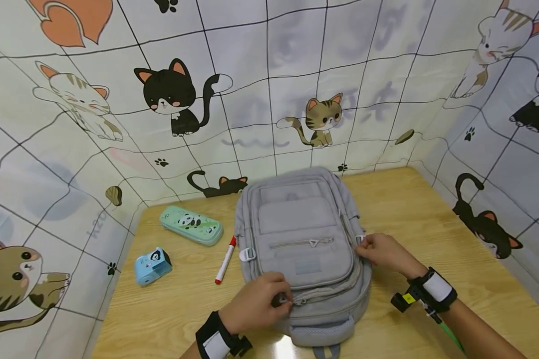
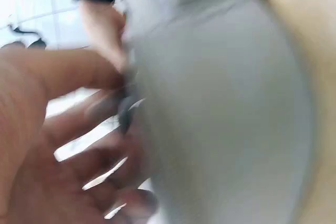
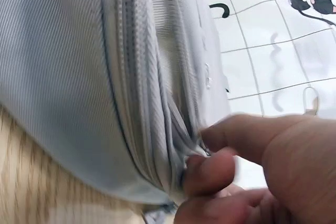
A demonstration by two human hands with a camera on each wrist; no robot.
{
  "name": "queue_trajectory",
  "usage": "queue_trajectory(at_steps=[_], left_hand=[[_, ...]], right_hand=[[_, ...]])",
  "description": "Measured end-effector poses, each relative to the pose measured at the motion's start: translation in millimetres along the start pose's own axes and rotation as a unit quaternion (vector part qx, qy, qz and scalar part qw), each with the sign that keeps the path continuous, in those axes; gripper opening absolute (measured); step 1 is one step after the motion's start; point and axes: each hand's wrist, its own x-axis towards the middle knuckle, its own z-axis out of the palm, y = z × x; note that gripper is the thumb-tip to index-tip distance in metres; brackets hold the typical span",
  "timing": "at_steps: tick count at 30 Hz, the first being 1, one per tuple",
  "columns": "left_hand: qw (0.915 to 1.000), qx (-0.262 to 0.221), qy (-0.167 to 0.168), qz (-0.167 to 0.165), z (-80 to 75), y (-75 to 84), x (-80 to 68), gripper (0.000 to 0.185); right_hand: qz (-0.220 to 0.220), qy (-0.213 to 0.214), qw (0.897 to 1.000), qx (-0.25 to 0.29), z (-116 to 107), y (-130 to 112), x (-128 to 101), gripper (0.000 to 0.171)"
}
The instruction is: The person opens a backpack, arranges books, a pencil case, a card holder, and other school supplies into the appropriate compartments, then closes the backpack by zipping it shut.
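Lower centre, left grip point(image 1: 261, 301) pinches zip point(image 1: 325, 295) of bag point(image 1: 303, 217), right grip point(image 1: 385, 253) its right edge; apparently zip-work, next likely needing a steady slide.

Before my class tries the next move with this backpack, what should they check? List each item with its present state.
1. Backpack lying front pocket up on the table: ok.
2. Left hand pinching at the zipper near the handle: ok.
3. Right hand pinching the backpack's side: ok.
4. Side zipper closed: not ok; a gap shows in the right wrist view.
5. Pencil case clear of the backpack: ok.
6. Marker clear of the backpack: cannot tell; one red end sits right beside it.
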Motion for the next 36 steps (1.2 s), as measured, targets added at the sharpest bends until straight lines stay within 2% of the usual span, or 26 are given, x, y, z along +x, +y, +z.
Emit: queue_trajectory(at_steps=[2,4,6,7,9,11,13,15,17,19,23,28,31,36], left_hand=[[0.9999,0.006,0.014,0.003,-18.6,-9.6,9.0,0.010],[0.9986,0.005,0.051,-0.014,-40.8,-28.0,23.6,0.022],[0.9948,-0.004,0.091,-0.047,-58.5,-57.5,41.2,0.034],[0.9923,-0.016,0.098,-0.074,-64.7,-74.4,49.7,0.043],[0.9852,-0.044,0.089,-0.140,-71.2,-108.0,64.4,0.062],[0.9751,-0.077,0.057,-0.200,-69.1,-137.6,75.1,0.078],[0.9618,-0.110,0.026,-0.249,-63.6,-156.8,80.7,0.088],[0.9525,-0.133,0.015,-0.273,-56.3,-166.1,82.1,0.091],[0.9468,-0.147,0.022,-0.285,-50.5,-164.6,80.3,0.092],[0.9425,-0.160,0.033,-0.291,-47.1,-156.1,77.5,0.090],[0.9394,-0.169,0.053,-0.293,-39.3,-136.6,69.2,0.088],[0.9382,-0.154,0.088,-0.297,-23.5,-104.3,43.6,0.088],[0.9421,-0.132,0.108,-0.288,-8.8,-84.8,28.6,0.087],[0.9472,-0.126,0.132,-0.264,14.0,-62.9,18.0,0.083]], right_hand=[[-0.002,0.032,0.999,-0.012,2,0,-5,0.032],[-0.003,0.059,0.998,-0.025,5,-1,-7,0.048],[-0.006,0.064,0.998,-0.028,9,-1,-3,0.070],[-0.012,0.053,0.998,-0.019,12,-1,1,0.080],[-0.031,0.018,0.999,0.006,17,0,9,0.098],[-0.044,-0.015,0.998,0.039,22,2,15,0.107],[-0.055,-0.036,0.996,0.060,25,4,19,0.109],[-0.058,-0.042,0.996,0.056,26,7,20,0.107],[-0.049,-0.050,0.997,0.043,22,9,20,0.104],[-0.042,-0.060,0.997,0.035,15,12,21,0.102],[-0.029,-0.088,0.995,0.029,-6,19,32,0.100],[-0.028,-0.130,0.991,-0.018,-27,24,58,0.099],[-0.037,-0.144,0.987,-0.065,-36,25,75,0.099],[-0.070,-0.149,0.980,-0.112,-51,27,95,0.099]])
